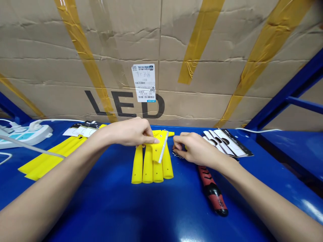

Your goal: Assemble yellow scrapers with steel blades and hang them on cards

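Yellow scraper head [159, 149] pinched, left fingers [149, 139]; handles [147, 169] beneath; right fingers [179, 137] curled, hold unclear; screwdriver [212, 191], cards [232, 143] nearby

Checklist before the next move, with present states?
1. Left hand has a grip on the yellow piece with the pale edge: ok, pinched near its upper end.
2. Right hand at the small metal parts: ok, fingertips right by them.
3. Part held in those right fingertips: cannot tell, too small.
4. Yellow handles lined up: ok, four side by side.
5. Red-and-black tool in hand: not ok, lying on the blue table.
6. Tool's tip checked: cannot tell, out of sight.
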`<action>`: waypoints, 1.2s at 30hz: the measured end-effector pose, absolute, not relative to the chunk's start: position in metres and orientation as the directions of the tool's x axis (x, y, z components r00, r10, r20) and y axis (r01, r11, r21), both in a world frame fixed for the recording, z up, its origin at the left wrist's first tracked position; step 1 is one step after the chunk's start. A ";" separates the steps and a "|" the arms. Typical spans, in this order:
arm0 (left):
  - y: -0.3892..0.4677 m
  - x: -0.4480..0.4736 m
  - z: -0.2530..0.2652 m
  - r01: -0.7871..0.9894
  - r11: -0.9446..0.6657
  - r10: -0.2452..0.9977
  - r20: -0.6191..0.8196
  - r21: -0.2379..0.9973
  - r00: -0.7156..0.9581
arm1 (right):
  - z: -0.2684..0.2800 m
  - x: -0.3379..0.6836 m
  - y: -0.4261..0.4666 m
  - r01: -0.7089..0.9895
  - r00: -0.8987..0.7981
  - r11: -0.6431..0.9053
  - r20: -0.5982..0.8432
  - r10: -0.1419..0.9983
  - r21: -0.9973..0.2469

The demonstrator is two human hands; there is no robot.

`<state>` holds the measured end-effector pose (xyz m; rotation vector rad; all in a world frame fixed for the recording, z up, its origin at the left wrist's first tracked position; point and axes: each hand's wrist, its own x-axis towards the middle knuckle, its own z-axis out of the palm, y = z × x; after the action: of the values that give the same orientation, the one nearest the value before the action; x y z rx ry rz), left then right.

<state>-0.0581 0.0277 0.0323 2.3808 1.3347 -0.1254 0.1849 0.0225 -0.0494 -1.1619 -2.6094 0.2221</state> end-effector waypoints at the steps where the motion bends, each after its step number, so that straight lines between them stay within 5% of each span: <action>1: 0.028 -0.058 0.032 0.834 -0.461 0.798 -0.271 0.302 0.539 | -0.051 0.184 0.022 0.704 -0.640 0.666 0.186 0.746 -0.248; 13: 0.027 -0.053 0.028 0.829 -0.458 0.791 -0.278 0.319 0.544 | -0.046 0.184 0.022 0.645 -0.572 0.625 0.264 0.776 -0.440; 18: 0.027 -0.051 0.028 0.844 -0.441 0.805 -0.282 0.305 0.522 | -0.035 0.179 0.011 0.448 -0.538 0.676 0.428 0.726 -0.585; 23: 0.027 -0.051 0.026 0.819 -0.433 0.793 -0.273 0.377 0.544 | -0.035 0.165 -0.001 0.373 -0.601 0.897 0.674 0.429 -0.238; 27: 0.028 -0.053 0.026 0.807 -0.429 0.789 -0.266 0.405 0.553 | -0.036 0.161 -0.005 0.378 -0.715 0.923 0.657 0.239 0.075; 30: 0.029 -0.056 0.027 0.805 -0.417 0.786 -0.279 0.421 0.552 | -0.032 0.161 -0.009 0.360 -0.785 0.917 0.586 0.199 0.172; 32: 0.030 -0.059 0.027 0.806 -0.413 0.790 -0.274 0.425 0.549 | -0.029 0.162 -0.012 0.375 -0.788 0.923 0.553 0.271 0.083; 36: 0.034 -0.063 0.026 0.789 -0.427 0.788 -0.247 0.442 0.564 | -0.025 0.163 -0.016 0.414 -0.692 0.864 0.519 0.503 -0.286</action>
<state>-0.0631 0.0337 0.0263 2.2850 1.2630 -0.0042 0.1627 -0.0160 -0.0254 -0.6623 -2.4299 0.1948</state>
